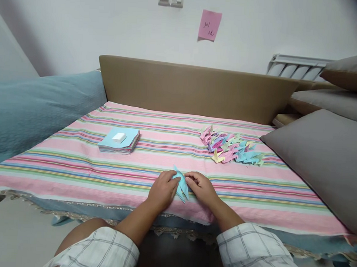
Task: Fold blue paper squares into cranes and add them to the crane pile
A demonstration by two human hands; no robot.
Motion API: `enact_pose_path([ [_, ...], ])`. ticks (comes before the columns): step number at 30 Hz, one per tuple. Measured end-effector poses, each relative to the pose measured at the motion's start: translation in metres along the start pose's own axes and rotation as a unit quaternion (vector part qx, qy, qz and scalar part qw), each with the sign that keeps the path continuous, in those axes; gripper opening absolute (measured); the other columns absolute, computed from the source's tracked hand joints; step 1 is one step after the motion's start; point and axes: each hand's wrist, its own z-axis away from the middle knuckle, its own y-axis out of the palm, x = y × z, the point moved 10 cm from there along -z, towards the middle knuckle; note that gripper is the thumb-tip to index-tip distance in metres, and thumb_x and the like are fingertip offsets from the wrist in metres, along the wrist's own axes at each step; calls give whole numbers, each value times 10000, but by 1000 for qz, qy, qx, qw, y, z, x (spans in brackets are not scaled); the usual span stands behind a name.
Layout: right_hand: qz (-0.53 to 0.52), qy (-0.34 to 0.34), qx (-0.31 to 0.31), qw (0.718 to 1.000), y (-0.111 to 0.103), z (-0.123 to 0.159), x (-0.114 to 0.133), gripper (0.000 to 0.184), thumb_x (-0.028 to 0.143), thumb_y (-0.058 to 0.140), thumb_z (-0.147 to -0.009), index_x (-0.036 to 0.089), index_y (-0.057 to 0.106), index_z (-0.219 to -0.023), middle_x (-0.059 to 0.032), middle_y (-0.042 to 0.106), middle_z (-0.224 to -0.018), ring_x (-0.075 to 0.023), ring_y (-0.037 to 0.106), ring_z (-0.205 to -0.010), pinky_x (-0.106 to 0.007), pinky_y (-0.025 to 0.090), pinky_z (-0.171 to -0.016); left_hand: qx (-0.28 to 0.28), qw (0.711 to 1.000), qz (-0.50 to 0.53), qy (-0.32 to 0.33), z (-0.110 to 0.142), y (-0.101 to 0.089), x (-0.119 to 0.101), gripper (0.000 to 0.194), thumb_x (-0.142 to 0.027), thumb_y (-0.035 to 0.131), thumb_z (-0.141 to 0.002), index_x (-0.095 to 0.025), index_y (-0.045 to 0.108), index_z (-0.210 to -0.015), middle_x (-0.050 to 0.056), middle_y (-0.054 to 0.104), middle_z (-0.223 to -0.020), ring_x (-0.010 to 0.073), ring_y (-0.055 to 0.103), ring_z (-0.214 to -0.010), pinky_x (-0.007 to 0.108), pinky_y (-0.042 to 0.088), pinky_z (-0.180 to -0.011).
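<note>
Far left on my feed: paper stack (117, 146), white block (119, 137) on top. Left hand (163, 190) pinches folded blue sheet (182, 185) over striped cloth (165, 153) — right hand (203, 188) curled at sheet's right edge, can't tell if gripping. Beyond, rightward: cranes (232, 147) heaped — then grey cushion (319, 154).

A home: cushioned sofa (187, 89), stacked pillows (325, 158).

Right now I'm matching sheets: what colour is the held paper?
The held paper is light blue, clearest in head view.
</note>
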Motion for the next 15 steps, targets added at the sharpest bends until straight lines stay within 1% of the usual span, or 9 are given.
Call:
enact_pose_path([
  [2,-8,34,-11,999,1,-3,-6,306,368,555,-782,177,608,-1015,-66,653,-938,-178,605,-814,-304,483,-732,4,1000,22,1,0,1,0,222,-202,462,-862,-186,635,-999,100,574,-1078,201,529,-986,357,483,-847],
  [4,-17,60,-16,998,4,-8,-10,323,346,577,-753,174,591,-1026,-58,653,-914,-171,607,-795,-295,482,-719,8,999,50,0,1,3,1,213,-196,454,-865,-189,637,-975,94,566,-1089,185,538,-994,330,489,-843],
  [8,-26,107,-20,994,7,-19,-15,259,292,546,-743,195,578,-981,-12,650,-800,-148,604,-709,-276,469,-677,10,997,78,-14,4,5,6,191,-202,470,-859,-202,639,-948,86,560,-1103,180,541,-1015,323,492,-849],
  [12,25,125,-12,992,8,-28,-12,169,257,538,-715,201,597,-864,13,622,-710,-136,568,-644,-250,424,-607,7,997,75,-23,6,6,9,194,-193,497,-837,-200,632,-976,90,564,-1103,186,546,-1015,332,492,-862],
  [15,36,128,-13,991,9,-33,-11,132,277,550,-704,196,595,-798,23,598,-655,-129,545,-604,-235,391,-562,7,997,68,-25,7,7,9,229,-189,501,-830,-200,616,-1027,95,567,-1119,193,545,-1029,346,492,-869],
])
